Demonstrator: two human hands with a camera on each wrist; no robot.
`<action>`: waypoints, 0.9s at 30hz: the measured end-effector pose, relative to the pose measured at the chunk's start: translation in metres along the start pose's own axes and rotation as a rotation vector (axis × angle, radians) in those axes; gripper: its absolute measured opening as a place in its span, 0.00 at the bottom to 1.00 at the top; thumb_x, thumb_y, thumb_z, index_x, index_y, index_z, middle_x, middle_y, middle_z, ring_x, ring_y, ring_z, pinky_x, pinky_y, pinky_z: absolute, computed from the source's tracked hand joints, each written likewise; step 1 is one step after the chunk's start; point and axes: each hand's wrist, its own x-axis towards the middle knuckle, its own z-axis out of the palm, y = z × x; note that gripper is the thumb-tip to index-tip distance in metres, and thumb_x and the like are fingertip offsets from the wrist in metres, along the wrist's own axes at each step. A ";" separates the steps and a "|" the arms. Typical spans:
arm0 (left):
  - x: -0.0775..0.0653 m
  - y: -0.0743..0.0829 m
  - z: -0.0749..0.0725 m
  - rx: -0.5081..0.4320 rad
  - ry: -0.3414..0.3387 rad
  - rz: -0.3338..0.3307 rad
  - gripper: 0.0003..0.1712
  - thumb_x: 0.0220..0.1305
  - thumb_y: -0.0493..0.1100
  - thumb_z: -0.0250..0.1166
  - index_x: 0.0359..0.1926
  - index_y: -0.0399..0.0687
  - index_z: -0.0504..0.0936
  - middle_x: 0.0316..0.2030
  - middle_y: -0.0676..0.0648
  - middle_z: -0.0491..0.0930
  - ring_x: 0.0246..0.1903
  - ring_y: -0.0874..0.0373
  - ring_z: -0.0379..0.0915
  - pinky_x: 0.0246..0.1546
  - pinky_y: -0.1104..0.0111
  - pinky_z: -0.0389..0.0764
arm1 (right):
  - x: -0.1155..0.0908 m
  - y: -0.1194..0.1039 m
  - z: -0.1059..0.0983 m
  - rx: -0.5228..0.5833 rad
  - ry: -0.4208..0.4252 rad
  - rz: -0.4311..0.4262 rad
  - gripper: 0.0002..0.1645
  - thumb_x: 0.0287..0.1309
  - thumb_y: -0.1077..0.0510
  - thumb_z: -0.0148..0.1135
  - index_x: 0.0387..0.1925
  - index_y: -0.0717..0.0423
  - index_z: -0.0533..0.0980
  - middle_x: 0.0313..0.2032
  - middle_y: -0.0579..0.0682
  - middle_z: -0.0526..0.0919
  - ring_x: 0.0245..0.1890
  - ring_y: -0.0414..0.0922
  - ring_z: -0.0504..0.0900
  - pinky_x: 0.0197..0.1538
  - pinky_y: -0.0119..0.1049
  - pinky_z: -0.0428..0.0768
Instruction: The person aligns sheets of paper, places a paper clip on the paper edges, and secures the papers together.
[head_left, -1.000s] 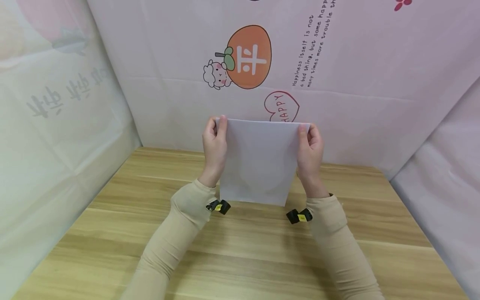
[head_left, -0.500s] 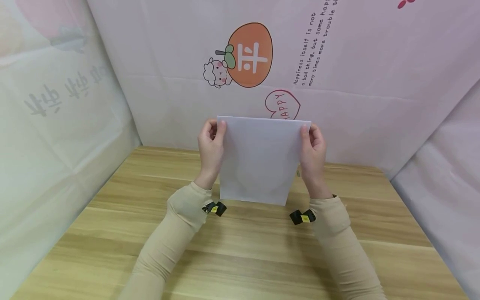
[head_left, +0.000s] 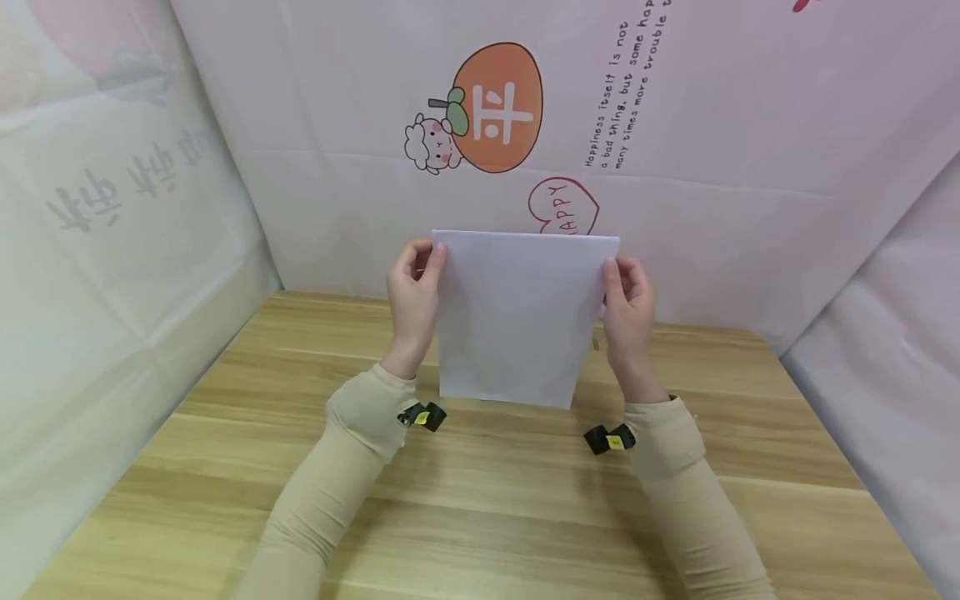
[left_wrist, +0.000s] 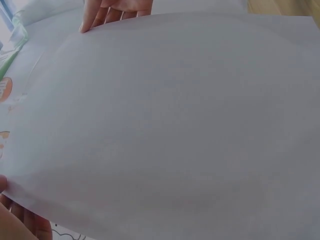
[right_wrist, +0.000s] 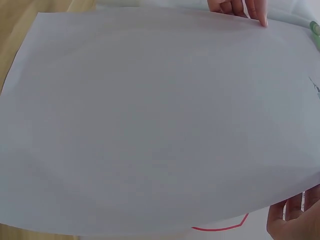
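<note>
A blank white sheet of paper (head_left: 517, 321) stands upright over the table, its broad face toward the head camera. My left hand (head_left: 414, 300) pinches its left edge just below the top corner, thumb in front and fingers behind. On the opposite edge my right hand (head_left: 628, 312) pinches in the same way, slightly lower. The paper (left_wrist: 170, 125) fills most of the left wrist view, bowed a little, with the left hand (left_wrist: 25, 220) at bottom left. In the right wrist view the right hand (right_wrist: 297, 215) shows at bottom right, beside the sheet (right_wrist: 155, 120).
The wood-grain table (head_left: 480, 500) spreads below both forearms. A tiny green item (head_left: 596, 343) lies on it, just right of the sheet. Behind stands a pale printed cloth (head_left: 337, 183), with more cloth (head_left: 97, 275) along the left side and cloth (head_left: 892, 292) along the right.
Both hands have shifted a little outward and down along the paper's side edges, so its top corners now show above the thumbs. The sheet itself stays nearly in place.
</note>
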 end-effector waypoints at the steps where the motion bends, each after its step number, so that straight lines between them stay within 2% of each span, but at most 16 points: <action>1: 0.000 0.000 0.000 0.001 0.004 -0.001 0.12 0.65 0.35 0.58 0.40 0.24 0.76 0.31 0.50 0.73 0.32 0.64 0.69 0.36 0.73 0.70 | 0.000 0.001 -0.001 -0.001 -0.002 0.001 0.15 0.67 0.48 0.51 0.46 0.55 0.73 0.44 0.47 0.78 0.45 0.42 0.77 0.49 0.30 0.77; 9: 0.000 -0.001 -0.003 0.021 0.022 0.006 0.12 0.64 0.35 0.60 0.40 0.24 0.78 0.31 0.48 0.75 0.31 0.65 0.69 0.35 0.74 0.70 | -0.006 0.007 -0.004 -0.031 0.007 0.050 0.16 0.66 0.47 0.53 0.46 0.54 0.73 0.43 0.46 0.78 0.44 0.42 0.77 0.45 0.28 0.78; 16: 0.000 -0.002 -0.006 0.042 0.028 0.057 0.11 0.63 0.33 0.61 0.39 0.23 0.78 0.33 0.37 0.78 0.31 0.64 0.69 0.34 0.75 0.70 | -0.011 0.012 -0.008 -0.040 0.003 0.071 0.17 0.66 0.46 0.53 0.47 0.54 0.74 0.42 0.45 0.78 0.44 0.41 0.77 0.45 0.28 0.78; 27: -0.001 0.000 -0.009 0.030 0.031 0.059 0.11 0.62 0.32 0.62 0.38 0.22 0.79 0.33 0.34 0.79 0.29 0.64 0.71 0.33 0.77 0.72 | -0.016 0.026 -0.017 -0.049 -0.027 0.071 0.17 0.66 0.46 0.51 0.46 0.53 0.74 0.39 0.45 0.79 0.39 0.41 0.78 0.43 0.30 0.78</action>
